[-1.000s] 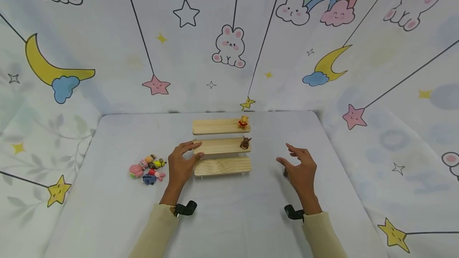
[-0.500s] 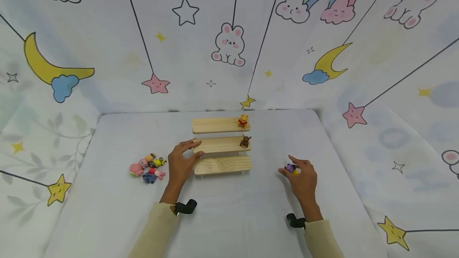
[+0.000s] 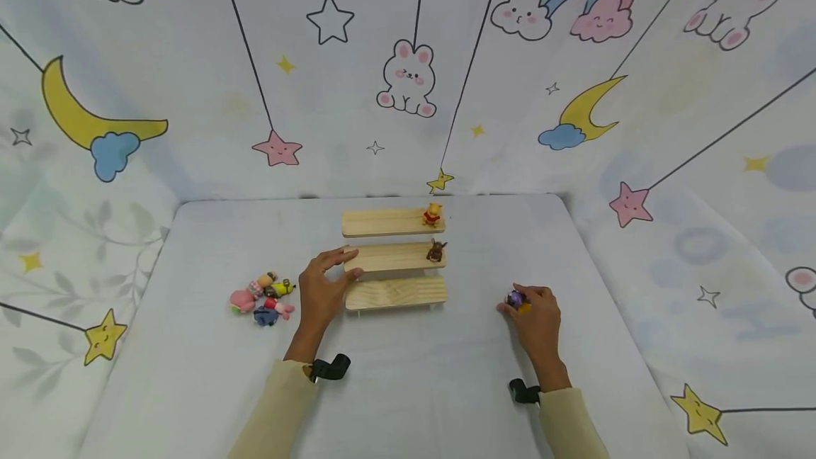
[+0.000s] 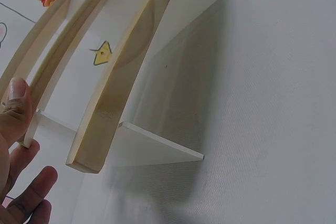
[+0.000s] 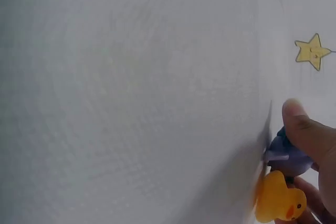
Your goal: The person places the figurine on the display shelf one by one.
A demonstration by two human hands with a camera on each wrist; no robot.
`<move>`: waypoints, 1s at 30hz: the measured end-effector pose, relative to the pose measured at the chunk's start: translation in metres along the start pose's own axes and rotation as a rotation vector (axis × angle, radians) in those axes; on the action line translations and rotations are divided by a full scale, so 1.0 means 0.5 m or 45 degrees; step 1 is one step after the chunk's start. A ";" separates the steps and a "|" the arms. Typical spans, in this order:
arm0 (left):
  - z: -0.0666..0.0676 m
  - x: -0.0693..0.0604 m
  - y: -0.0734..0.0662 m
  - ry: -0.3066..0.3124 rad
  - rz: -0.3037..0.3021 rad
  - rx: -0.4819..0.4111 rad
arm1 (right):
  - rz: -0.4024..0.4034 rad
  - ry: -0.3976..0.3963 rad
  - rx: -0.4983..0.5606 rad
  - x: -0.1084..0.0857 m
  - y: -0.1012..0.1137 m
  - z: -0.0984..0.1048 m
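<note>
- Directions read as on a clock laid on the table (image 3: 414, 388), with 12 at its far edge.
- The left hand (image 3: 321, 292) is at the 9 o'clock end of the middle plank (image 3: 385, 258); its grip is closed on that end, thumb at the near edge and forefinger at the far one.
- At 12 o'clock from that plank is the back plank (image 3: 382, 223); at 6 is the front plank (image 3: 395, 294), with a white support (image 4: 157, 145) under it.
- A bear figure (image 3: 431, 214) in a red shirt is upright at the 3 o'clock end of the back plank, and a brown figure (image 3: 436, 251) is at the same end of the middle one.
- Between 3 and 4 o'clock from the planks, the right hand (image 3: 538, 317) has its grip pinched on a purple figure (image 3: 515, 298), down at the table.
- A yellow duck (image 5: 278, 198) is just beside the purple figure, between its 4 and 5 o'clock.
- At 9 o'clock from the left hand, small figures lie close together on the table, among them a pink figure (image 3: 242, 302), a yellow-and-black figure (image 3: 279, 289) and a blue figure (image 3: 265, 316).
</note>
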State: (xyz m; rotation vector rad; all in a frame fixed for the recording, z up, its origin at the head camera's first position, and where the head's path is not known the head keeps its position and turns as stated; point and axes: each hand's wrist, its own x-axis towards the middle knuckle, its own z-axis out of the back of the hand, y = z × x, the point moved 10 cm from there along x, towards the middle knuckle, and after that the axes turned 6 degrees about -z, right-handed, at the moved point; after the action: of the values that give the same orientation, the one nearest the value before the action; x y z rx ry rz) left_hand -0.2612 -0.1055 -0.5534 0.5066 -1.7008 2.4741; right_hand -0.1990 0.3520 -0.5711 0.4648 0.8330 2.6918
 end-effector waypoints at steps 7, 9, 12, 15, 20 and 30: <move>0.001 0.001 0.001 -0.006 0.007 0.006 | 0.078 0.012 0.037 0.016 0.018 -0.012; 0.000 0.001 0.001 0.002 0.011 0.008 | 0.111 0.020 0.057 0.023 0.025 -0.018; -0.002 0.000 0.004 0.009 0.021 0.009 | 0.161 0.040 0.085 0.034 0.039 -0.029; -0.003 0.000 0.005 0.010 0.028 0.008 | 0.210 0.063 0.096 0.041 0.055 -0.040; -0.004 -0.001 0.005 0.011 0.031 -0.008 | 0.207 0.048 0.100 0.051 0.067 -0.042; 0.000 -0.001 0.001 -0.006 0.021 -0.015 | 0.062 0.129 -0.042 0.060 0.059 -0.065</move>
State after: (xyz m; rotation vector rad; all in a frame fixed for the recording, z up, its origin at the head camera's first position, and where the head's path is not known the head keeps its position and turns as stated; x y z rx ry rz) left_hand -0.2610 -0.1054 -0.5539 0.4994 -1.7269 2.4743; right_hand -0.2437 0.3234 -0.5728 0.3483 0.8127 2.7897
